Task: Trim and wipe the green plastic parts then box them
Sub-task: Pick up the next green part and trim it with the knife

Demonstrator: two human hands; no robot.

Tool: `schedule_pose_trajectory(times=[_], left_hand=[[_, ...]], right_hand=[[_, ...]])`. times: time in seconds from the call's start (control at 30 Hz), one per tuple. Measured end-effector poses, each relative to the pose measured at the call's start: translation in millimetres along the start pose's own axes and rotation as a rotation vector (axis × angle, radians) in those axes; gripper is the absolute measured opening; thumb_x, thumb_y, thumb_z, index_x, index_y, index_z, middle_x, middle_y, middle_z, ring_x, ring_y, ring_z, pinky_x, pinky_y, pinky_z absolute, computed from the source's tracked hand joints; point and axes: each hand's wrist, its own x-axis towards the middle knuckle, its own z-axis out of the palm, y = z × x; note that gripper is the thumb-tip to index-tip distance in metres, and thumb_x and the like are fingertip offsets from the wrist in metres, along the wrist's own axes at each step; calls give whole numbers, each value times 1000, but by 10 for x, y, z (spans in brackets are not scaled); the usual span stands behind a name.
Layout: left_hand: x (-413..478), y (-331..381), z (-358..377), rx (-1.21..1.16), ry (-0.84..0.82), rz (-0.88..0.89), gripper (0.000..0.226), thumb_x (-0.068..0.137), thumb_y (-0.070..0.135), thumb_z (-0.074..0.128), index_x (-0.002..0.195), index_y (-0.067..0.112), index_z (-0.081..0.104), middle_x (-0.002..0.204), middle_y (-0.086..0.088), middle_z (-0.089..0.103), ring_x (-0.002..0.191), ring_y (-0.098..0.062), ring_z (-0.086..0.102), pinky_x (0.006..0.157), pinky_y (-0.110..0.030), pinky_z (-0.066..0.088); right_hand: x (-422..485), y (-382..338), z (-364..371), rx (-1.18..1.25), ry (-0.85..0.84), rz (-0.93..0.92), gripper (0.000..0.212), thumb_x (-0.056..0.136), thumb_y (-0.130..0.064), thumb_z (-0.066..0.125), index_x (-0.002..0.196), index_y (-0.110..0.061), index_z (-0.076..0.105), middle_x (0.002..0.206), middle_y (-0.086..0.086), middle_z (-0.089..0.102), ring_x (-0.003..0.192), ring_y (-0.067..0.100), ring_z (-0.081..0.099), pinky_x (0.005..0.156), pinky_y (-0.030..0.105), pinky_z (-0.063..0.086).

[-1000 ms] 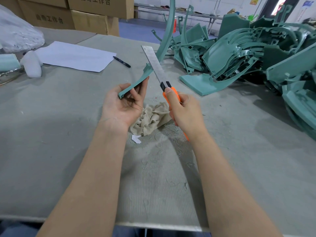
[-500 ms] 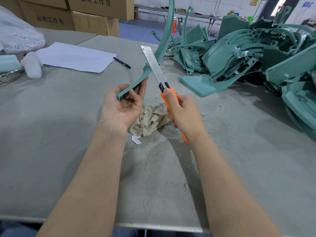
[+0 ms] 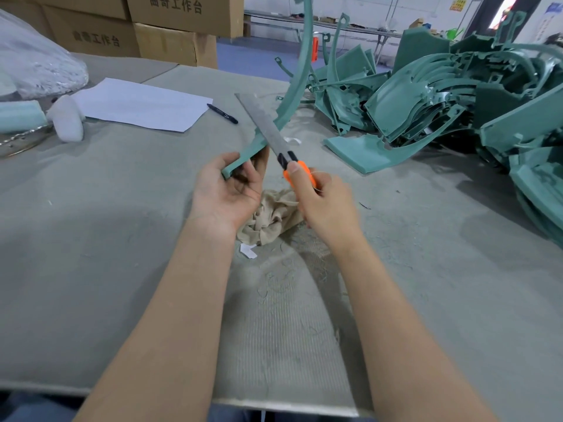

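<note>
My left hand [image 3: 227, 193] curls its fingers round the near end of a long curved green plastic strip [image 3: 300, 71], which arcs up and away toward the far side. My right hand [image 3: 323, 205] grips the orange handle of a long-bladed grey utility knife [image 3: 259, 117], thumb on top; the blade crosses the strip just beyond my left fingers. A crumpled beige cloth [image 3: 271, 214] lies on the grey felt table [image 3: 91, 223] below both hands. A heap of green plastic mouldings [image 3: 426, 99] occupies the far right.
</note>
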Motion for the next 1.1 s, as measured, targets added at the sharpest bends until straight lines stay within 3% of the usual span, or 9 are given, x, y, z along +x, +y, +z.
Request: schedule_pose_trajectory(times=[0.13, 0.37, 0.43, 0.53, 0.63, 0.8, 0.93, 1.03, 1.1], left_hand=[[-11, 5, 4, -58, -21, -19, 20, 94, 4, 43, 85, -6, 58, 85, -26, 69, 85, -36, 66, 44, -16, 51], [-22, 0, 32, -67, -14, -5, 18, 93, 3, 43, 86, -6, 57, 78, -24, 68, 75, -35, 67, 42, -14, 48], [-21, 0, 39, -61, -8, 8, 18, 94, 3, 42, 89, -5, 56, 87, -22, 67, 70, -32, 69, 42, -14, 48], [-13, -6, 38, -83, -20, 39, 19, 96, 2, 39, 99, -7, 56, 112, -25, 64, 92, -27, 68, 44, -14, 49], [-19, -6, 37, -84, -26, 60, 20, 96, 2, 39, 99, -9, 56, 125, -24, 59, 90, -28, 66, 44, -15, 49], [-35, -21, 49, -107, -47, 54, 19, 95, 1, 40, 97, -10, 56, 112, -29, 62, 91, -28, 66, 48, -15, 51], [-41, -33, 73, -100, -32, 74, 20, 93, 0, 39, 99, -9, 57, 94, -29, 66, 92, -31, 68, 83, -16, 52], [-48, -26, 78, -120, -12, 69, 22, 94, 5, 42, 98, -7, 60, 96, -24, 66, 108, -30, 64, 61, -21, 57], [-63, -23, 75, -138, -7, 56, 24, 95, 7, 44, 89, -9, 62, 92, -24, 68, 113, -29, 63, 58, -20, 54]], right_hand=[[31, 66, -10, -68, 69, 7, 59, 91, -56, 49, 52, -18, 27, 46, -3, 35, 47, 15, 33, 51, 32, 29], [9, 33, 35, 4, 17, -6, 58, 91, -55, 50, 49, -19, 30, 42, -5, 35, 43, 12, 35, 48, 31, 31], [2, 26, 51, -27, -22, -23, 58, 92, -53, 50, 48, -18, 37, 40, -6, 39, 42, 11, 37, 48, 30, 31], [-33, -4, 94, -107, -84, -79, 50, 93, -54, 48, 46, -36, 51, 39, -10, 45, 41, 7, 41, 45, 18, 24], [-42, -27, 99, -95, -92, -103, 49, 94, -52, 48, 46, -43, 52, 42, -7, 48, 42, 6, 43, 46, 18, 25], [-41, -38, 85, -82, -97, -102, 53, 94, -50, 50, 43, -38, 49, 44, -1, 45, 42, 7, 38, 45, 18, 26], [-46, -29, 84, -68, -102, -93, 58, 94, -49, 51, 45, -22, 37, 46, 5, 42, 45, 11, 35, 48, 26, 26], [-69, -58, 115, -143, -151, -147, 54, 95, -48, 50, 51, -18, 40, 50, 5, 48, 54, 24, 49, 54, 34, 35], [-81, -74, 124, -160, -171, -167, 54, 96, -48, 49, 53, -16, 44, 54, 8, 54, 59, 30, 54, 58, 38, 39]])
